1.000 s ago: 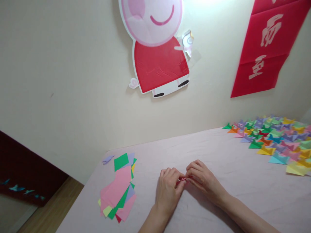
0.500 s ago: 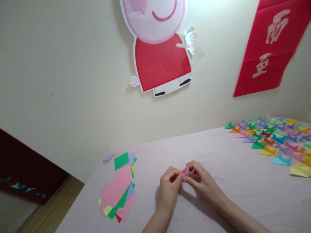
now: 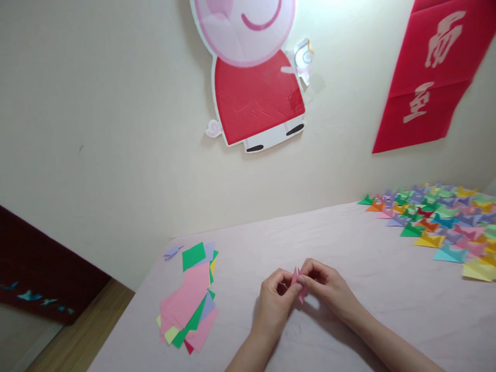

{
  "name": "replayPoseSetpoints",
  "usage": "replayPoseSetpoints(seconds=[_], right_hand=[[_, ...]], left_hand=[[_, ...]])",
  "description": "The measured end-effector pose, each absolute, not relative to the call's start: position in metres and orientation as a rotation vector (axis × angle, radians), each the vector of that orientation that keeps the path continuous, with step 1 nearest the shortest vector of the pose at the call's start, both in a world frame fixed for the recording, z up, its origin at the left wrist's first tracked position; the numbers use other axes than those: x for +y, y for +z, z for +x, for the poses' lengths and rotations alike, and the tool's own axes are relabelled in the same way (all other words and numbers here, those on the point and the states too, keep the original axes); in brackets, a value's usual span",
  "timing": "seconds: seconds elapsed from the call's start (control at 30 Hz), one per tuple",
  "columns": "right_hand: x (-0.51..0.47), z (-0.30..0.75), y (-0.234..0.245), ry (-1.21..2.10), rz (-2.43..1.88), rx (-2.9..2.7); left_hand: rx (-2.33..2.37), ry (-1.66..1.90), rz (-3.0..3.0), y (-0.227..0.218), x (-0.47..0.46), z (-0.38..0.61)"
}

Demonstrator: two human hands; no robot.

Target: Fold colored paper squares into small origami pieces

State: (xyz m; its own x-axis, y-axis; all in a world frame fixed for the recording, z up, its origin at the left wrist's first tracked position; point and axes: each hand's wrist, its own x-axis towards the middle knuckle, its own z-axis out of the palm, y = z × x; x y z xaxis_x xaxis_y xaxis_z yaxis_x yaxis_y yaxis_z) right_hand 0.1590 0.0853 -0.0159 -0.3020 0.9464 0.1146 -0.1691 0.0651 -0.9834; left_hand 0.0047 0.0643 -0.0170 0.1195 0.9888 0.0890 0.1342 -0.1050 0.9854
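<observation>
A small folded piece of pink paper (image 3: pixel 302 295) is pinched between both hands just above the table, one pointed tip upward and another part hanging below the fingers. My left hand (image 3: pixel 276 297) grips its left side with thumb and forefinger. On the other side, the thumb and fingertips of my right hand (image 3: pixel 323 281) close on it too. The fingers hide much of the folded shape.
Loose coloured paper sheets (image 3: pixel 186 302) lie overlapping on the left of the cloth-covered table (image 3: pixel 240 330). A small purple folded paper (image 3: pixel 172 252) rests behind them. Rows of folded paper figures (image 3: pixel 430 222) fill the far right. The wall (image 3: pixel 116 129) rises behind.
The pink paper has turned in the fingers, so that a tip now points up and a part hangs below. My left hand has shifted slightly right, and the hands are closer together.
</observation>
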Motion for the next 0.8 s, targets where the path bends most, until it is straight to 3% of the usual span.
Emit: replayPoseSetpoints(seconds=[0.8], right_hand=[[0.0862, 0.1629, -0.0134, 1.397, -0.867, -1.408]], left_hand=[[1.138, 1.173, 1.292, -0.0147, 0.0726, -0.0019]])
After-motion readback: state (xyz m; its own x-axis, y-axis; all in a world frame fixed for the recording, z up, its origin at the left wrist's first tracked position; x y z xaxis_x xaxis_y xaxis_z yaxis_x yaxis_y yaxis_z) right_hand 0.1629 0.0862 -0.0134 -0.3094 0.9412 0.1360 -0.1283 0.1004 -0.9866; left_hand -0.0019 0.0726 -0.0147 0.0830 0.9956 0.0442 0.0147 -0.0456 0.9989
